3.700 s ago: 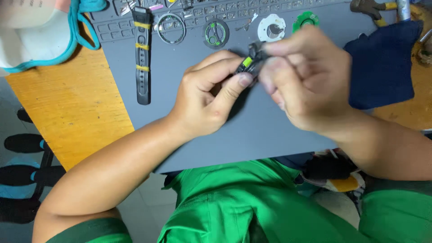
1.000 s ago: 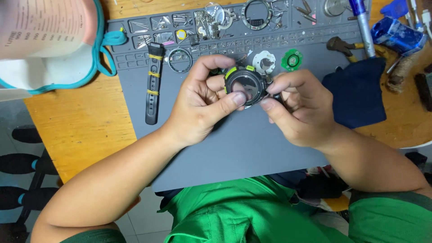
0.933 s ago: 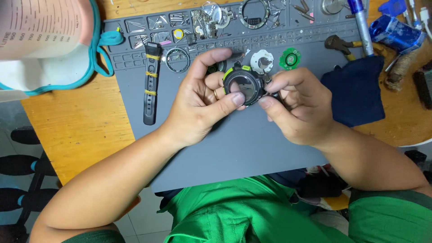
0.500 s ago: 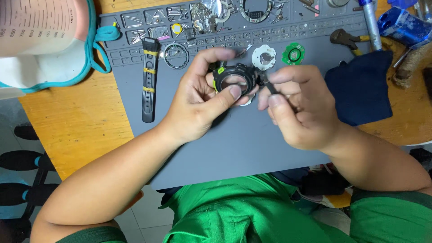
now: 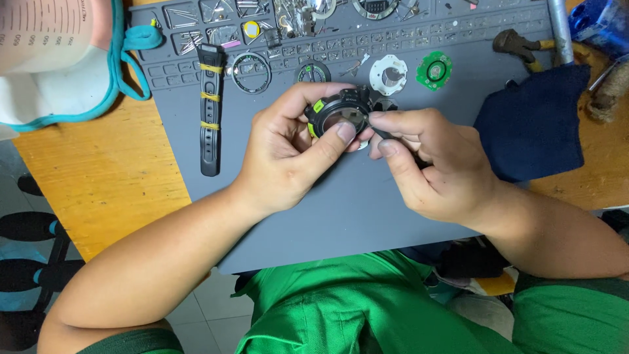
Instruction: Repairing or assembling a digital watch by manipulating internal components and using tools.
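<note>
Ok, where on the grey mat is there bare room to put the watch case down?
Bare grey mat lies below both hands, down to its near edge, and between the black strap and the left hand. The top strip by the white disc and green disc is crowded.

The wooden table (image 5: 105, 177) carries a grey work mat (image 5: 341, 210). On the mat, left of the green disc (image 5: 434, 70), lie a white disc (image 5: 388, 74) and a black strap (image 5: 209, 111); a dark blue cloth (image 5: 534, 128) lies right of it.
</note>
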